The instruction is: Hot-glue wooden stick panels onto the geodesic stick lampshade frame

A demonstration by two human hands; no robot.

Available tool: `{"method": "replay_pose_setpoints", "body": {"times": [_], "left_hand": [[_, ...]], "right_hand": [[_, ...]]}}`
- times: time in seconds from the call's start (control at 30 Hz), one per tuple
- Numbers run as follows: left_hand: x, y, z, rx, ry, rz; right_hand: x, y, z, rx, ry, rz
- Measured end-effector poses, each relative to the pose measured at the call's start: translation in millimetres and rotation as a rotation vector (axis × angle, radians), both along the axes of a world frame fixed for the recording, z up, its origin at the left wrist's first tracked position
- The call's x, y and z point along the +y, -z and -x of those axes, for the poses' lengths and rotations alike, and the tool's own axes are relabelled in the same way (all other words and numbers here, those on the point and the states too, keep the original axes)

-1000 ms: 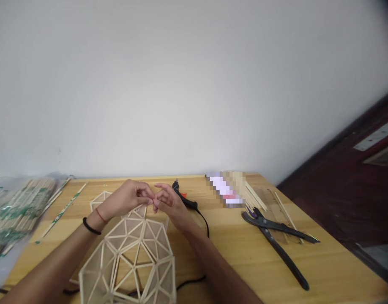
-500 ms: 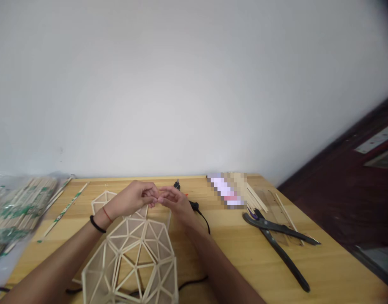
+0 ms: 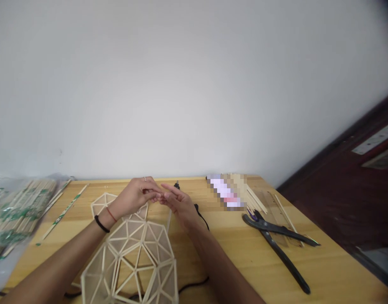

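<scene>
My left hand (image 3: 139, 195) and my right hand (image 3: 178, 204) meet above the far side of a wooden stick framework (image 3: 142, 242). Their fingertips are pinched together, and whatever may be between them is too small to make out. The framework is built of thin pale sticks joined in triangles, with panels behind many of them, and it fills the near middle of the table. Partly behind my left wrist lies a smaller stick piece (image 3: 102, 202) of the same make. A black tool tip (image 3: 176, 185) with a cord shows behind my right hand.
Bagged bundles of sticks (image 3: 25, 207) lie at the left, beside a loose stick with green wrapping (image 3: 65, 211). Large black-handled cutters (image 3: 276, 236) rest open at the right. Behind them are loose sticks (image 3: 256, 199) and a blurred-out bright object (image 3: 225, 192). A black cable (image 3: 194, 282) runs under the framework.
Both hands have shifted slightly right, still fingertip to fingertip. The fingers of my right hand have turned, with one finger now stretched out. The framework has stayed in place.
</scene>
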State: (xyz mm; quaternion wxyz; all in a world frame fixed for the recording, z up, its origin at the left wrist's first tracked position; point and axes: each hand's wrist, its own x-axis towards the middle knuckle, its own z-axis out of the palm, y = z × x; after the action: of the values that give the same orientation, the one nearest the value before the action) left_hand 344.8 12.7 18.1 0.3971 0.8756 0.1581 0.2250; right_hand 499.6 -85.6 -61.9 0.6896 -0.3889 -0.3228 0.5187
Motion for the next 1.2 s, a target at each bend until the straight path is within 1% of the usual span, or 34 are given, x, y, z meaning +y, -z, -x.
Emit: {"method": "replay_pose_setpoints", "body": {"times": [0.07,0.13,0.17,0.2,0.27,0.33,0.37,0.5,0.6,0.7,0.8,0.93,1.0,1.07,1.2], "left_hand": [[4.3,0.9,1.6,-0.019,-0.046,-0.026],[10.7,2.0,5.7,-0.021,-0.105,-0.008],[14.6,2.8,8.7,-0.019,-0.137,0.007],[18.8,3.5,12.6,-0.015,-0.169,0.023],[27.4,5.2,22.3,-0.003,-0.226,0.061],[35.7,7.1,34.5,-0.002,-0.276,0.092],[39.5,8.3,41.3,-0.005,-0.300,0.103],[52.2,15.7,68.7,-0.010,-0.403,0.131],[55.6,24.6,82.6,0.004,-0.482,0.150],[52.4,33.7,87.1,0.008,-0.539,0.182],[47.4,40.9,87.4,0.003,-0.556,0.223],[47.9,48.8,92.1,-0.034,-0.569,0.282],[50.5,51.9,96.6,-0.054,-0.583,0.307],[52.7,53.7,101.1,-0.070,-0.591,0.324],[53.2,54.1,107.4,-0.078,-0.593,0.332]], "right_hand": [[-2.2,-4.9,-4.3,-0.053,-0.041,-0.025],[-2.9,-7.4,-11.0,-0.216,-0.054,-0.046],[-2.7,-7.3,-15.6,-0.361,-0.018,-0.029],[-2.4,-6.2,-21.2,-0.529,0.046,0.010],[-2.8,-1.8,-35.0,-0.853,0.216,0.134],[-6.3,3.8,-50.3,-0.999,0.318,0.234],[-9.3,6.4,-57.6,-1.027,0.328,0.268],[-21.7,12.6,-76.0,-1.088,0.233,0.386],[-22.7,12.1,-74.3,-1.121,0.173,0.397],[-18.0,9.5,-66.0,-1.133,0.180,0.384],[-13.8,6.4,-62.6,-1.104,0.235,0.396],[-11.1,1.0,-67.6,-0.997,0.345,0.403],[-9.8,-1.7,-68.0,-0.917,0.356,0.385],[-8.4,-3.6,-64.1,-0.839,0.311,0.356],[-7.1,-3.8,-47.3,-0.622,0.137,0.258]]}}
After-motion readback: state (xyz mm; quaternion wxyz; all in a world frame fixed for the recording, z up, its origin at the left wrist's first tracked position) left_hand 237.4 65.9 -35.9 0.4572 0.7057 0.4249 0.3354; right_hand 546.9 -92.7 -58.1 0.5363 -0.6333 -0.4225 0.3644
